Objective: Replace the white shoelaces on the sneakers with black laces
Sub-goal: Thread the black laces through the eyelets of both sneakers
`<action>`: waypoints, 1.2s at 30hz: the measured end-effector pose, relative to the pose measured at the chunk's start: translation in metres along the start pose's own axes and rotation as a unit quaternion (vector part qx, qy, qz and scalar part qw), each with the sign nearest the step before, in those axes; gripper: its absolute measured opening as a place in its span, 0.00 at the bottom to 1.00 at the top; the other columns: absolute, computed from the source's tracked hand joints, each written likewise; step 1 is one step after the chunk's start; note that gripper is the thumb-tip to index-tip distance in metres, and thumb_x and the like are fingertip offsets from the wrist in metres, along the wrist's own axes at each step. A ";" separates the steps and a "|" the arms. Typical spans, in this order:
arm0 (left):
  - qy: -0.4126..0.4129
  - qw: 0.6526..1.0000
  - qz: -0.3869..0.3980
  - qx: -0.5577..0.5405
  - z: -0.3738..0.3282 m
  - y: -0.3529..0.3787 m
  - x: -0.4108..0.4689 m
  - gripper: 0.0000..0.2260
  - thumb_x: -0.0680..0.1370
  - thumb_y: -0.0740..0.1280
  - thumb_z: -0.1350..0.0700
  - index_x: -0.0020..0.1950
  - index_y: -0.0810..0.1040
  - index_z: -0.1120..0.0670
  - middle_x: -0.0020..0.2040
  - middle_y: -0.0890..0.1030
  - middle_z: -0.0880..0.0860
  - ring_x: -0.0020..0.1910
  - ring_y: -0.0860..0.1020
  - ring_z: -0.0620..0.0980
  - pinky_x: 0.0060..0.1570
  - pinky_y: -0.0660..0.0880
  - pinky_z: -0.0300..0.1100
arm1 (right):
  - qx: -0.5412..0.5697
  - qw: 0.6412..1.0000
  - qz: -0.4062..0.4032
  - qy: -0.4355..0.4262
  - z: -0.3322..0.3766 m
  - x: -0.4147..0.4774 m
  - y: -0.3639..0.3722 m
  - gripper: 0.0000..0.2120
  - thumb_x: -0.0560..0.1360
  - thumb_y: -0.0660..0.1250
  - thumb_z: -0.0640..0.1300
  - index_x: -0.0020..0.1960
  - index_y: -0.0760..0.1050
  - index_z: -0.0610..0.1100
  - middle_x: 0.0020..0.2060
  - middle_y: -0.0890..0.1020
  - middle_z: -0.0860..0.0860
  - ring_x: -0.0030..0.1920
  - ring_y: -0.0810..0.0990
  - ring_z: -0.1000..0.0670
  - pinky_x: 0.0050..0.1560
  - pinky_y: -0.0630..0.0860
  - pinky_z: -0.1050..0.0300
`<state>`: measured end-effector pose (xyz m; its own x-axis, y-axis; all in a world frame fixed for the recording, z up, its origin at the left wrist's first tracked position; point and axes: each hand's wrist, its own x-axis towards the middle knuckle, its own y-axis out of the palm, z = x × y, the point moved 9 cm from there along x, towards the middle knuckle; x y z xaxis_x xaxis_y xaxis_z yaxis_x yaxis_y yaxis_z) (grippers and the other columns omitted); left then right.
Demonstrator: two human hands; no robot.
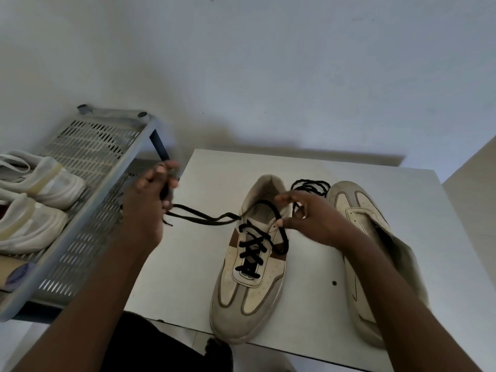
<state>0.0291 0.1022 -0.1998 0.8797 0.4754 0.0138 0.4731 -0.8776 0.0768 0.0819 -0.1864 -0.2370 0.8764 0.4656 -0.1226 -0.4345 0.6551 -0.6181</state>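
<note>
Nearest to me, the toe of a cream leather sneaker with grey suede trim and a brown side patch (252,296) reaches the front edge of the white tabletop (188,264). A black flat shoelace (252,248) criss-crosses its eyelets up to the collar. Beside it on the right lies a second cream sneaker (359,210), partly hidden by the person's forearm, with no lace showing in its eyelets. A small dark spot (334,283) sits on the tabletop between the two.

Further back, the right hand (314,218) hovers at the laced sneaker's collar, its grip curled round a loop of the black lace at the top eyelets. From those eyelets two strands run out left, off the tabletop, to the left hand (150,194). That hand is blurred, but its grip is pinched on the strands, with a short tail hanging below.

Left of the tabletop stands a grey perforated metal shoe rack (88,146). Its top shelf holds a pair of white slip-on shoes (45,181), side by side, toes pointing right.

Behind the sneakers' heels, a loose coil of black cord-like lace (311,185) rests on the tabletop. A plain pale wall (268,63) is behind everything.
</note>
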 end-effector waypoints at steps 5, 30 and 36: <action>0.029 0.970 -0.241 -0.031 -0.009 -0.043 -0.009 0.13 0.82 0.58 0.57 0.48 0.82 0.49 0.32 0.71 0.46 0.28 0.66 0.39 0.24 0.59 0.32 | -0.043 0.999 -0.016 -0.001 0.012 0.002 0.013 0.10 0.75 0.70 0.50 0.55 0.80 0.50 0.47 0.81 0.58 0.40 0.77 0.62 0.39 0.71 0.65; 0.200 0.833 0.182 0.482 0.023 0.128 -0.075 0.07 0.75 0.70 0.59 0.49 0.84 0.49 0.44 0.81 0.46 0.39 0.73 0.44 0.36 0.65 0.34 | 0.011 1.000 -0.001 -0.024 0.008 0.000 0.013 0.09 0.71 0.73 0.37 0.46 0.82 0.50 0.41 0.83 0.55 0.39 0.79 0.59 0.42 0.76 0.64; 0.212 0.827 0.147 0.500 0.026 0.137 -0.075 0.05 0.73 0.73 0.57 0.47 0.85 0.50 0.43 0.81 0.48 0.43 0.71 0.48 0.39 0.65 0.41 | 0.156 0.985 -0.023 -0.074 -0.002 -0.007 0.015 0.09 0.73 0.69 0.31 0.47 0.83 0.43 0.43 0.84 0.48 0.42 0.82 0.50 0.42 0.78 0.62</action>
<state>0.0294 -0.0555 -0.2166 0.9679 0.0249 0.2499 0.2319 -0.4703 -0.8515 0.0697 -0.1810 -0.2465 0.8668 0.4979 0.0284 -0.4582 0.8176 -0.3488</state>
